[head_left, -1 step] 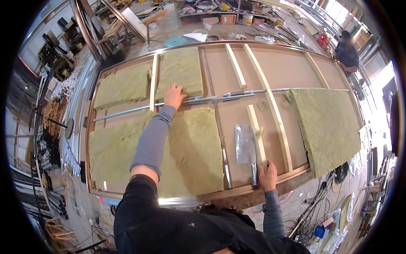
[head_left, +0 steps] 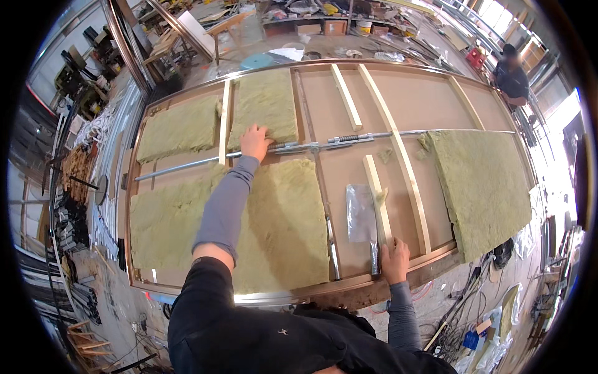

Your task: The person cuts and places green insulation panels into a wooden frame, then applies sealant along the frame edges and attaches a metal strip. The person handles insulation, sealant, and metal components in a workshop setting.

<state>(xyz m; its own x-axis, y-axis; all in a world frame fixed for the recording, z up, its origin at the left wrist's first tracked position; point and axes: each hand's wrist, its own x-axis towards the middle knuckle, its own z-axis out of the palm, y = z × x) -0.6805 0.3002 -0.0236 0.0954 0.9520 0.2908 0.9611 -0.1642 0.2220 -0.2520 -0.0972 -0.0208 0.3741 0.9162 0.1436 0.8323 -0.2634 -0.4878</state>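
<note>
A wide framed panel (head_left: 417,103) lies in front of me, with yellow-green mineral wool slabs set into it. My left hand (head_left: 255,142) rests with loosely spread fingers at the near edge of the upper middle slab (head_left: 265,103), beside a metal rod mechanism (head_left: 299,148). My right hand (head_left: 395,260) is at the panel's near edge, its thumb and fingers closed about the lower end of a short wooden batten (head_left: 376,193). Just left of that batten lies a broad-bladed cleaver (head_left: 360,213), its handle toward me. A tuft of wool sits by the batten.
Longer wooden battens (head_left: 398,162) cross the panel. Another large wool slab (head_left: 483,190) overhangs its right near corner. A co-worker (head_left: 512,78) stands at the far right. Metal profiles (head_left: 115,168) lie along the left; cables (head_left: 455,324) litter the floor at right.
</note>
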